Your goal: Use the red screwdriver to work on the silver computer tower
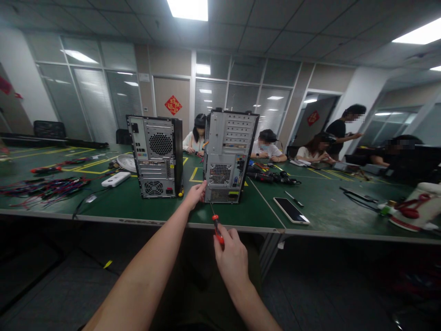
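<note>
Two desktop computer cases stand upright with their rear panels toward me. At the lower left edge of the right computer case (221, 156), my left hand (196, 195) is closed, its fingertips pressed against the side. My right hand (231, 253) is wrapped round the red and black handle of a screwdriver (216, 222). The shaft points up and away, with its tip at the bottom left corner of that case's rear panel. Whether the tip sits in a screw is too small to tell. The left computer case (156, 156) stands apart, untouched.
Bundled coloured cables (48, 187) and a white power strip (116, 179) lie on the green table (113, 205) at left. A phone (291, 210) and a slim dark tool (294, 199) lie at right. Several people sit across the table; one person stands.
</note>
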The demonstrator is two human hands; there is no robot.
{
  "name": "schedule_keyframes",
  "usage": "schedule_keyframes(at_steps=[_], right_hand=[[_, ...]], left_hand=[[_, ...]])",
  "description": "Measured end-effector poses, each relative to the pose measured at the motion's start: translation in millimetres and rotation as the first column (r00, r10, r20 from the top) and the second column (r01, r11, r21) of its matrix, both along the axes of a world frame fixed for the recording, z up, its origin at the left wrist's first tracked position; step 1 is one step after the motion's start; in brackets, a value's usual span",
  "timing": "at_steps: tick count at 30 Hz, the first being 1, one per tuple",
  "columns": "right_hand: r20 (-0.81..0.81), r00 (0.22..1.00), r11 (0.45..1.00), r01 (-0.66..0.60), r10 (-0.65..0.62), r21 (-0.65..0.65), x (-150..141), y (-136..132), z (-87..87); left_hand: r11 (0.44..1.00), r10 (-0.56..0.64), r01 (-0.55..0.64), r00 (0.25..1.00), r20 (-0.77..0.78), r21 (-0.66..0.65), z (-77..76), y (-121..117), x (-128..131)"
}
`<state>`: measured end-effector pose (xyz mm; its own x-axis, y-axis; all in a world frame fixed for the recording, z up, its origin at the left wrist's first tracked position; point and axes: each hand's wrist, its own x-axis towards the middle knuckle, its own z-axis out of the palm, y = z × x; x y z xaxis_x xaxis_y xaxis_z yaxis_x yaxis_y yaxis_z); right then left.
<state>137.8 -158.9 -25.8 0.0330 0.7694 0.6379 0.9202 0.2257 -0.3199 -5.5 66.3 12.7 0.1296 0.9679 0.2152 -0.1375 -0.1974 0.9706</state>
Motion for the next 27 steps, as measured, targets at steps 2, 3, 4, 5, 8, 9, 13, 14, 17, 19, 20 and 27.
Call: schedule_keyframes(at_steps=[2,3,4,5,8,9,13,14,17,19,20,27], right_hand=[[0.047,0.999,1.0,0.015,-0.017,0.026,1.1,0.7,-0.5],[0.067,0.998,0.999,0.015,-0.018,0.041,1.7,1.3,-0.9],[0.083,0.996,0.998,0.011,-0.016,0.055,2.1,1.7,-1.5],[0.092,0.996,0.998,0.004,-0.01,0.067,2.3,2.1,-2.0],[0.062,0.998,0.997,-0.028,0.023,0.072,1.3,1.9,-2.1],[0.033,0.999,0.997,-0.038,0.036,0.062,0.6,1.4,-1.5],[-0.121,0.989,0.996,-0.089,0.087,-0.006,-1.7,0.5,2.2],[-0.161,0.983,0.995,-0.098,0.092,-0.032,-1.8,0.9,2.5],[-0.236,0.97,0.989,-0.094,0.065,-0.112,-1.5,3.2,1.0],[-0.229,0.972,0.988,-0.083,0.052,-0.127,-1.2,4.3,-1.4],[-0.21,0.976,0.991,-0.079,0.054,-0.112,-1.1,4.5,-2.5],[0.066,0.998,0.996,-0.001,-0.005,0.084,1.4,1.9,-4.2]], left_hand=[[1.0,0.0,0.0,1.0,0.004,0.006,-0.6,0.7,-0.1],[1.0,-0.001,0.001,1.0,0.006,0.007,-0.8,1.1,-0.1],[1.0,-0.003,0.003,1.0,0.007,0.007,-1.1,1.5,-0.2],[1.0,-0.006,0.005,1.0,0.007,0.006,-1.3,1.8,-0.2],[1.0,-0.01,0.01,1.0,0.009,0.007,-2.1,2.8,-0.5],[1.0,-0.009,0.009,1.0,0.01,0.007,-2.5,3.1,-0.5],[1.0,-0.005,0.005,1.0,0.011,0.002,-3.4,4.2,-0.5],[1.0,-0.005,0.005,1.0,0.01,0.002,-3.4,4.1,-0.5],[1.0,-0.012,0.012,1.0,0.01,0.007,-2.9,3.1,-0.6],[1.0,-0.016,0.016,1.0,0.009,0.008,-2.6,2.3,-0.7],[1.0,-0.015,0.015,1.0,0.007,0.007,-2.6,2.1,-0.8],[1.0,-0.017,0.017,1.0,-0.005,0.014,-4.4,4.5,-1.8]])
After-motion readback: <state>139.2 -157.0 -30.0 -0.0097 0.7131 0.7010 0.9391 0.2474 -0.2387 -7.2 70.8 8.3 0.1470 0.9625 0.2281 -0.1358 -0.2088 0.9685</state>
